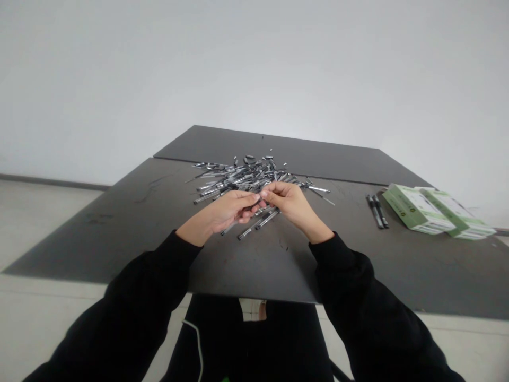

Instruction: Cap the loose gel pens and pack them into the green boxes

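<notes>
My left hand (pixel 234 208) and my right hand (pixel 287 200) meet fingertip to fingertip above the near side of a heap of pen parts (pixel 250 175). Both are closed in a pinch. Between the left fingers shows a slim dark pen part, mostly hidden by them; the right thumb and forefinger pinch at its end, where the detail is too small to make out. The heap holds clear barrels, dark caps and thin refills, lying in all directions. Just below my hands lie a few clear pen barrels (pixel 267 218) with dark ends.
On the right of the dark table (pixel 151 223) two capped black pens (pixel 377 211) lie side by side. Beside them rest green and white boxes (pixel 417 209). A seam crosses the tabletop behind the heap, and a pale wall (pixel 254 69) stands beyond. A white cable (pixel 198 345) hangs by my legs.
</notes>
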`<state>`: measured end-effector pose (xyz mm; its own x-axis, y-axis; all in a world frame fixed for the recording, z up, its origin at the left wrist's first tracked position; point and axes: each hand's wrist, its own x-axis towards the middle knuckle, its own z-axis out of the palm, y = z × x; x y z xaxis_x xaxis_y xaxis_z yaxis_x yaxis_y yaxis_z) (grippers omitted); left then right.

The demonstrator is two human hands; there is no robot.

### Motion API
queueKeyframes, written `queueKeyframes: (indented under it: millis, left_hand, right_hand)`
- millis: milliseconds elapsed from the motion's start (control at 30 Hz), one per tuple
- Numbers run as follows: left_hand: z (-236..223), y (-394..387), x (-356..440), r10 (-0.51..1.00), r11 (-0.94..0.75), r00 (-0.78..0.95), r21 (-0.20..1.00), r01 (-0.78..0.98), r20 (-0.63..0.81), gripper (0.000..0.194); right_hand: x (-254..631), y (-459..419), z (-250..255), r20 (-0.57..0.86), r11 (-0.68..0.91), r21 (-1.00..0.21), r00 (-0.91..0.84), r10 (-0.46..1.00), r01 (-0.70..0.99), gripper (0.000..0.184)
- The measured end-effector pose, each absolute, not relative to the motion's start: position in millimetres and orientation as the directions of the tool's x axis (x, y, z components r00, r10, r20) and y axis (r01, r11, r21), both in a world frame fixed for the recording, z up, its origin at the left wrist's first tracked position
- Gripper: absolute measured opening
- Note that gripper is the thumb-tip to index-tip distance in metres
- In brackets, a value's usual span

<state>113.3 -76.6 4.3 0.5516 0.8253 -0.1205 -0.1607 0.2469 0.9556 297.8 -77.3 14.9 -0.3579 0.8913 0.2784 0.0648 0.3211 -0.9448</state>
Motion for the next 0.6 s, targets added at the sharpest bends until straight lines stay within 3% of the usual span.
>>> queueKeyframes:
  millis: [100,233,300,433,600]
  left_hand:
    - [7.4,-77.5,115.6,0.821,0.277,0.556,0.941,-0.195,-0.127,0.029]
    - [9.3,-76.8,114.5,0.692,0.43,0.68,0.895,-0.118,-0.243,0.043]
    - [8.2,-76.3,112.1,0.687,0.401,0.689,0.911,-0.092,-0.233,0.039]
    - [7.1,-77.1,109.7,0.814,0.21,0.572,0.97,-0.125,-0.103,0.024]
    - [12.1,-78.7,112.4,0.751,0.357,0.623,0.929,-0.101,-0.221,0.041]
  right_hand:
    - [297.8,-76.0,14.4,0.281,0.313,-0.949,-0.33,0.901,0.045,0.042]
    - [301.3,-73.4,14.9,0.304,0.333,-0.939,-0.247,0.92,0.081,0.045]
    - [303.8,-71.9,15.8,0.325,0.351,-0.931,-0.21,0.922,0.103,0.046]
    - [306.0,-70.4,16.8,0.341,0.362,-0.927,-0.18,0.923,0.1,0.045]
    - [304.6,-70.1,14.5,0.354,0.369,-0.921,-0.127,0.927,0.122,0.041]
